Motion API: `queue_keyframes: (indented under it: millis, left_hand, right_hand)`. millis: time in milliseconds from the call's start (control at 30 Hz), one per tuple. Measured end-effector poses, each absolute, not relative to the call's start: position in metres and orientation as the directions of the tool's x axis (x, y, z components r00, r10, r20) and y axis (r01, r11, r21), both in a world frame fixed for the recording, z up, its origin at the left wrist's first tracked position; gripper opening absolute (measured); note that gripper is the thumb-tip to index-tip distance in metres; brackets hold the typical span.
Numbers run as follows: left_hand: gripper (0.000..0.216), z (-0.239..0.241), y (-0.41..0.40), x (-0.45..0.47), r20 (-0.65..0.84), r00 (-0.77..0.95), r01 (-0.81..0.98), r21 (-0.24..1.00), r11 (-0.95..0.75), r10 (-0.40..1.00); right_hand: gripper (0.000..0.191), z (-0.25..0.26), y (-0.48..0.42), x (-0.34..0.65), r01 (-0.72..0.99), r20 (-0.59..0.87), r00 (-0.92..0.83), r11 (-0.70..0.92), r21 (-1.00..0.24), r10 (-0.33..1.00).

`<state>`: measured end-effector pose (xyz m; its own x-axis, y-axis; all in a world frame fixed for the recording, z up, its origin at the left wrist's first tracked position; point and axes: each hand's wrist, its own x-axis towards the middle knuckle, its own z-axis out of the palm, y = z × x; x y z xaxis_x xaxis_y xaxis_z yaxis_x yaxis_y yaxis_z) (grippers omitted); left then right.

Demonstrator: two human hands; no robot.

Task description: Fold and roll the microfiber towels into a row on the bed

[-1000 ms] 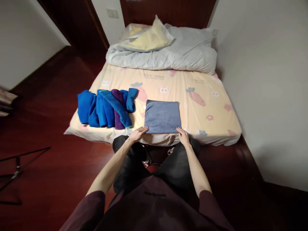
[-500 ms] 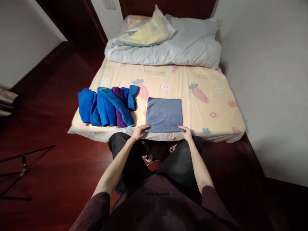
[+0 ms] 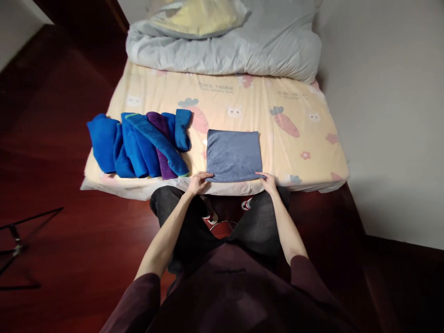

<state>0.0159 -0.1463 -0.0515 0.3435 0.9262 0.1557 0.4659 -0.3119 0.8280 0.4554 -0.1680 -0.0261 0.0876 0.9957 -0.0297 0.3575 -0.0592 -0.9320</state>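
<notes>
A grey-blue towel (image 3: pixel 234 155) lies spread as a near-square at the front edge of the bed. My left hand (image 3: pixel 199 182) pinches its near left corner. At the near right corner, my right hand (image 3: pixel 268 182) has the edge between thumb and fingers. Left of the towel is a row of blue towels (image 3: pixel 140 148), rolled or folded and leaning against each other. A purple towel (image 3: pixel 163 155) sits among them.
A patterned sheet (image 3: pixel 301 152) covers the bed. At its head lie a bunched grey quilt (image 3: pixel 277 51) and a yellow pillow (image 3: pixel 204 18). A wall (image 3: pixel 388 115) stands on the right. Black stand legs (image 3: pixel 17 249) rest on the floor at left.
My view has tilted down, so the bed sits higher in the picture. Both hands keep hold of the grey-blue towel's near corners, and its near edge looks slightly turned up.
</notes>
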Motion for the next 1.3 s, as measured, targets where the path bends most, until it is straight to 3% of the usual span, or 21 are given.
queue_keyframes:
  millis: [267,433,667,1300]
  left_hand:
    - [0.044,-0.046,-0.151,0.027,0.097,0.231,0.401,0.897,-0.185,0.968]
    - [0.043,-0.037,-0.151,0.029,0.045,0.108,0.437,0.895,-0.088,0.993]
    - [0.044,-0.029,-0.159,0.025,0.050,0.006,0.509,0.860,-0.046,0.999]
    - [0.044,-0.046,-0.169,0.015,-0.060,-0.099,0.478,0.872,0.100,0.993]
  right_hand:
    - [0.030,-0.037,-0.156,0.448,0.366,0.004,0.206,-0.073,-0.928,0.979]
    - [0.048,-0.037,-0.158,0.443,0.398,0.034,0.321,-0.102,-0.912,0.947]
    - [0.062,-0.025,-0.179,0.432,0.464,0.027,0.320,-0.132,-0.876,0.947]
    - [0.060,-0.022,-0.185,0.429,0.472,-0.002,0.331,-0.167,-0.865,0.944]
